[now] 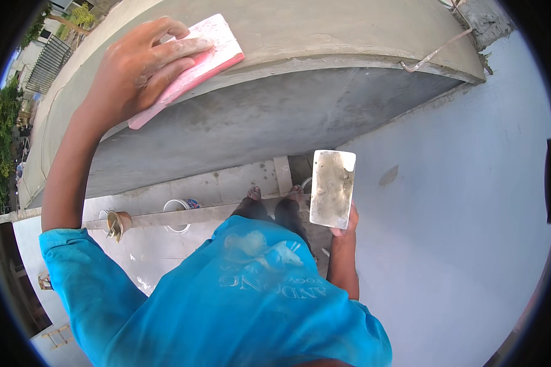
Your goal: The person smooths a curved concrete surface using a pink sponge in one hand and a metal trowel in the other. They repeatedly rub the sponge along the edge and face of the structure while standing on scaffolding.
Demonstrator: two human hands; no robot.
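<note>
If I press the pink block [213,58] unevenly, its edge could scratch the curved wall [324,33]; if I tip the flat board [348,160], its grey muck [332,186] could fall. My left hand [144,67] holds the pink block, under my fingers at the curved wall's rim. My right hand [350,224], partly hidden, holds the flat board's near end, on my side of the curved wall.

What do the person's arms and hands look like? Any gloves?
No glove shows. The left hand is bare, with pale dusty smears on its fingers. The right hand is mostly hidden, but the bit showing looks bare. Both forearms are bare too, below the short, loose sleeves of a bright blue shirt.
</note>
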